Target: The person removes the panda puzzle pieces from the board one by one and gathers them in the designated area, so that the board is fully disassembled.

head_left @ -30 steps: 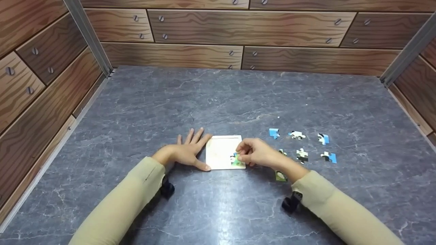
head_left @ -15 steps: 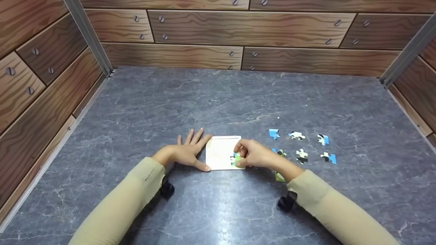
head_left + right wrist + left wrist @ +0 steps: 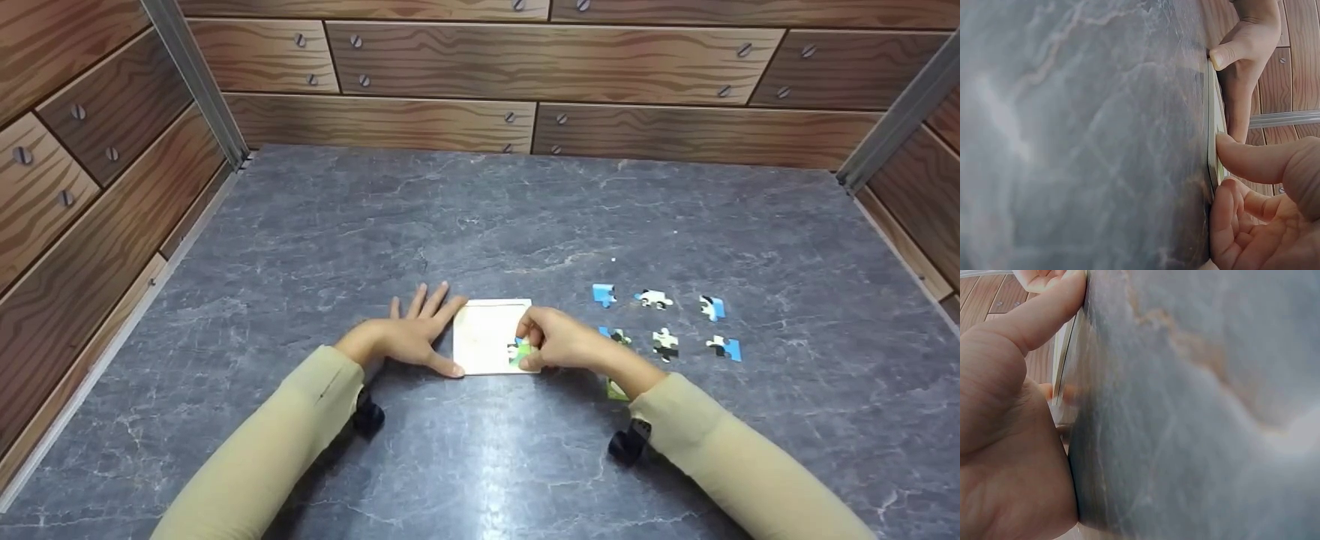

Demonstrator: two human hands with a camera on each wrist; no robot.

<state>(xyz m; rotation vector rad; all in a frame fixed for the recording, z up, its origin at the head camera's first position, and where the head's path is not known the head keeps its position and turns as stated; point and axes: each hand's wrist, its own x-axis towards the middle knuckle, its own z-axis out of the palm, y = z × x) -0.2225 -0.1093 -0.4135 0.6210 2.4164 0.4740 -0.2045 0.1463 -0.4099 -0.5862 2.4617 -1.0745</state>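
A small white square puzzle tray [image 3: 484, 330] lies flat on the grey marbled table. Its near right corner bears a green, white and blue jigsaw piece [image 3: 517, 351]. My right hand [image 3: 568, 341] pinches at this piece with curled fingers and thumb, hiding part of it. In the right wrist view, the right thumb [image 3: 1252, 160] presses on the tray's top face. My left hand [image 3: 412, 330] rests along the tray's left side, fingers spread, its thumb at the near left corner. The left wrist view shows that hand [image 3: 1005, 410] beside the tray's edge.
Right of the tray lie several loose jigsaw pieces, among them a blue corner piece [image 3: 603, 294], a white and black piece [image 3: 664, 343] and a green piece [image 3: 616, 390] partly behind the right forearm. Wood-patterned walls [image 3: 555, 64] border the table [image 3: 465, 202].
Over the last second my right hand has shifted slightly left at the tray's corner, uncovering more of a loose piece behind its wrist. My left hand has stayed in place.
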